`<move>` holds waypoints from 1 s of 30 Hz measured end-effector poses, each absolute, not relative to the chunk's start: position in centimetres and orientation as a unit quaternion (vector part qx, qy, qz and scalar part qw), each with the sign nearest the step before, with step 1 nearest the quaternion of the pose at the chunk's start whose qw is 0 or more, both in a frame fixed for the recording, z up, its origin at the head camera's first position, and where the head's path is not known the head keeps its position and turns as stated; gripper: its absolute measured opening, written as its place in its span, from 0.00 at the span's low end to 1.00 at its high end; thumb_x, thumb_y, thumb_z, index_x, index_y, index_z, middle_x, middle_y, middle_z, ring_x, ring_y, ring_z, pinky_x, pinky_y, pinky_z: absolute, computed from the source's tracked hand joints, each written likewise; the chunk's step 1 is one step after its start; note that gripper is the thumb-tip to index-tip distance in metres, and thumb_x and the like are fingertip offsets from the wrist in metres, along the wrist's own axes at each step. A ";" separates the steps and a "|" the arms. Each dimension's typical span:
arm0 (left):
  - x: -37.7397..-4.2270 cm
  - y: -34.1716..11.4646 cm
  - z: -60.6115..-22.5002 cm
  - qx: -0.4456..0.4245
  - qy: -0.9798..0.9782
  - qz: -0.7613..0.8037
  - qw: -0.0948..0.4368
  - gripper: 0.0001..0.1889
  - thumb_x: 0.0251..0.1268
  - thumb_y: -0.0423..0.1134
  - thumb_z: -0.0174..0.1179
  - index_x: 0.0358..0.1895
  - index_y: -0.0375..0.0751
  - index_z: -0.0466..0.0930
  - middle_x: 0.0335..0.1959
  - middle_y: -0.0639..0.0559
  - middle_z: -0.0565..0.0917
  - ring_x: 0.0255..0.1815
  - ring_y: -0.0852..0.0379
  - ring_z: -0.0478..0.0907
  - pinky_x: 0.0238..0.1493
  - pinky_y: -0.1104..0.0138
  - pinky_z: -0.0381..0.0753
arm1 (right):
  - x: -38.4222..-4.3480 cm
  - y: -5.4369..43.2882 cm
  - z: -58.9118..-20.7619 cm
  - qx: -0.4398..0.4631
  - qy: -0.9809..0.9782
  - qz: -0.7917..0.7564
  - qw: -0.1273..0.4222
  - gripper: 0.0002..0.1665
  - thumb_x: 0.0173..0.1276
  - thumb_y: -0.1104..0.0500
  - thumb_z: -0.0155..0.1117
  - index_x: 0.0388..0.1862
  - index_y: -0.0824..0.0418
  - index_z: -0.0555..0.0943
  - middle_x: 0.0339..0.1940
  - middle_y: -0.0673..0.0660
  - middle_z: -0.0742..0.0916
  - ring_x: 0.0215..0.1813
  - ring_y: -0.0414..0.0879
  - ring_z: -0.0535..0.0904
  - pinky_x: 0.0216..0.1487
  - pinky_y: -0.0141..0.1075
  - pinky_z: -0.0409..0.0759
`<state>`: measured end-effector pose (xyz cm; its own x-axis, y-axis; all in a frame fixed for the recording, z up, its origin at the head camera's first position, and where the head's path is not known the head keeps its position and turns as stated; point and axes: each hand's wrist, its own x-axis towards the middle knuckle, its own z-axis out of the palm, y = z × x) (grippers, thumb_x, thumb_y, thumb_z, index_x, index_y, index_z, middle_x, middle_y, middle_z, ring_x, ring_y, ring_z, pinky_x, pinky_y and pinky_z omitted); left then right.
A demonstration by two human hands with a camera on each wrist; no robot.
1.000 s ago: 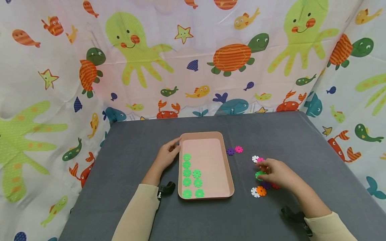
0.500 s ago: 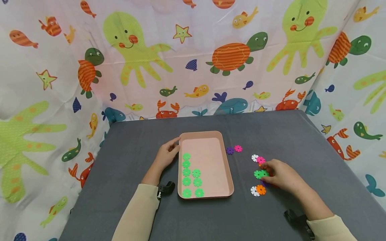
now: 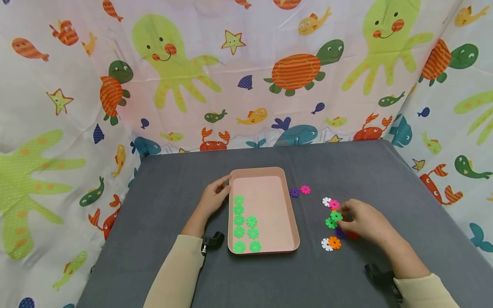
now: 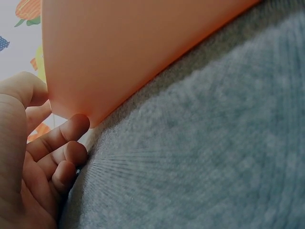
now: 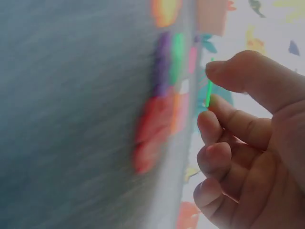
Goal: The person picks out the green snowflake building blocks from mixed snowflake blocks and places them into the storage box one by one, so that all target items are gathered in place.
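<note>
My left hand (image 3: 213,197) holds the far left corner of a pink tray (image 3: 265,184), thumb at the rim and fingertips against the outer wall. Inside the tray, several green flower-shaped discs (image 3: 239,220) lie in two columns along the left side. My right hand (image 3: 363,219) pinches a green flower-shaped disc (image 3: 336,216) between thumb and index finger; in the right wrist view this disc (image 5: 209,90) appears edge-on, above the table. Beneath it lies a second green disc (image 3: 331,223). Red discs (image 3: 352,235) are partly hidden under the right hand.
Around the right hand lie white (image 3: 326,201), pink (image 3: 334,204), purple (image 3: 340,233) and orange (image 3: 334,242) discs. Beside the tray's right edge are a purple disc (image 3: 295,192) and a pink disc (image 3: 305,189). A sea-animal curtain (image 3: 239,64) borders the grey table (image 3: 185,175).
My right hand has closed thumb and finger on a green disc and shifted it slightly up from the other green one. The left hand stays at the tray's corner.
</note>
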<state>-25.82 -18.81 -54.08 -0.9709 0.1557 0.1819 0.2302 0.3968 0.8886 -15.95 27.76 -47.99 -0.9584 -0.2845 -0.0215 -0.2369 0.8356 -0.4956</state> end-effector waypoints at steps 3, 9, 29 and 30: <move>-25.9 -18.9 -54.1 -0.117 -0.836 -0.536 0.037 0.22 0.78 0.39 0.59 0.71 0.46 0.78 0.37 0.48 0.81 0.25 0.54 0.73 0.30 0.64 0.74 | -16.5 26.5 -46.5 -0.128 0.951 -0.278 0.043 0.17 0.61 0.57 0.76 0.48 0.60 0.85 0.36 0.51 0.84 0.30 0.45 0.73 0.29 0.39 0.74; -25.8 -19.1 -54.2 -0.112 -0.838 -0.533 0.033 0.22 0.78 0.40 0.58 0.72 0.46 0.77 0.37 0.48 0.81 0.24 0.54 0.72 0.29 0.63 0.74 | -18.0 22.7 -43.5 -0.143 0.939 -0.311 0.030 0.17 0.63 0.60 0.73 0.51 0.60 0.85 0.39 0.54 0.84 0.27 0.46 0.71 0.26 0.38 0.71; -25.6 -18.7 -53.6 -0.113 -0.833 -0.541 0.030 0.22 0.77 0.38 0.59 0.71 0.43 0.77 0.36 0.47 0.80 0.24 0.56 0.72 0.30 0.63 0.73 | -22.7 8.7 -43.5 -0.274 0.927 -0.238 0.096 0.18 0.63 0.52 0.78 0.48 0.59 0.87 0.36 0.49 0.85 0.34 0.41 0.77 0.38 0.39 0.78; -25.6 -18.7 -53.6 -0.114 -0.834 -0.539 0.031 0.22 0.77 0.38 0.59 0.71 0.44 0.77 0.36 0.47 0.80 0.24 0.56 0.72 0.30 0.63 0.73 | -22.8 8.0 -43.9 -0.279 0.927 -0.229 0.100 0.18 0.62 0.52 0.78 0.47 0.59 0.87 0.35 0.49 0.85 0.34 0.41 0.76 0.38 0.39 0.78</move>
<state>-25.62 -18.68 -53.65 -0.9721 0.1561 0.1748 0.2234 0.3920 0.8924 -22.79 8.03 -43.91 -0.8240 -0.5637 -0.0572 -0.4725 0.7394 -0.4796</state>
